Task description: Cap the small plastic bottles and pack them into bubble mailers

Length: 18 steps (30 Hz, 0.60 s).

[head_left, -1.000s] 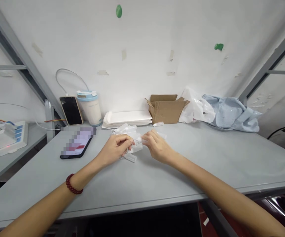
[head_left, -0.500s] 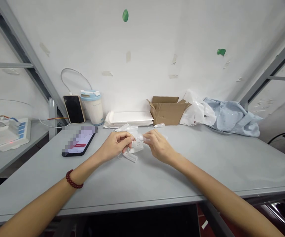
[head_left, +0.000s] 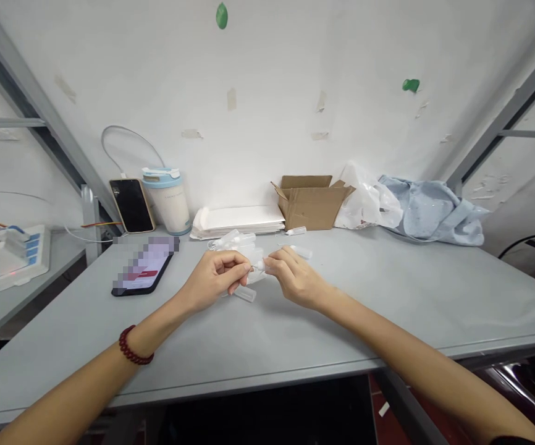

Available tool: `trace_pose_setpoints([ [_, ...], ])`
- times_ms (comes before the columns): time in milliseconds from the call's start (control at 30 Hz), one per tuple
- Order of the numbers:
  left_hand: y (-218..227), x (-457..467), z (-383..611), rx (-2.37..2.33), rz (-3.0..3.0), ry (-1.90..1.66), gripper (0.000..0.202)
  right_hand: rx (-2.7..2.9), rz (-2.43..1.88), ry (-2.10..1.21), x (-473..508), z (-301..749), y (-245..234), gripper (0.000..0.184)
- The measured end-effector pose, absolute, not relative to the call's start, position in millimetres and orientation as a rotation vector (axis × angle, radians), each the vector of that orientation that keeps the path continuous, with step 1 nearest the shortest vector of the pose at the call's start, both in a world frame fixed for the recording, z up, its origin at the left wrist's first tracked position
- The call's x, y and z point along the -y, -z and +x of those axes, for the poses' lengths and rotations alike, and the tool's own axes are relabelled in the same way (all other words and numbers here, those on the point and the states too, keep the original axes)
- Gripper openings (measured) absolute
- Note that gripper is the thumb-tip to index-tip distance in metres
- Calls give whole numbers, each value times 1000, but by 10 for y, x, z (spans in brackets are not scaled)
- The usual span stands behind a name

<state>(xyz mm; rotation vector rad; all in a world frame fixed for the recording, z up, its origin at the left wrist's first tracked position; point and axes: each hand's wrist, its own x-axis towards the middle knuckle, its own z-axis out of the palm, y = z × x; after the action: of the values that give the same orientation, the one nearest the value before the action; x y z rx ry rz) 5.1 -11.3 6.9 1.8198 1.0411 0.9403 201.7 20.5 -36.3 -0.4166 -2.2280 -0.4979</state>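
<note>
My left hand (head_left: pixel 221 277) pinches a thin cord (head_left: pixel 254 268), my right hand (head_left: pixel 298 278) a clear, white-tipped vial (head_left: pixel 260 265). The box (head_left: pixel 314 209) stands open, its bottom hidden.

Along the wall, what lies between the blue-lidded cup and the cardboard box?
The head view shows a low stack of flat white packets on the grey tabletop, between the cup and the cardboard box.

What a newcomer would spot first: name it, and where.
The left hand, a red beaded bracelet at its wrist, and the right hand are close together over translucent plastic tubes on the grey table. Behind them stands an open cardboard box. High on the white wall are two green patches.
</note>
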Motion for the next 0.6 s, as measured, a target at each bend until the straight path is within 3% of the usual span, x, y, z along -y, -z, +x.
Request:
trace_pose_setpoints([
  [400,-11,70,15,-1023,1797,-869,23,2258,-407,694,-203,2034,364,18],
  [600,-33,-2,-45,-985,1743,-811,29,2267,-468,531,-266,2040,338,18],
])
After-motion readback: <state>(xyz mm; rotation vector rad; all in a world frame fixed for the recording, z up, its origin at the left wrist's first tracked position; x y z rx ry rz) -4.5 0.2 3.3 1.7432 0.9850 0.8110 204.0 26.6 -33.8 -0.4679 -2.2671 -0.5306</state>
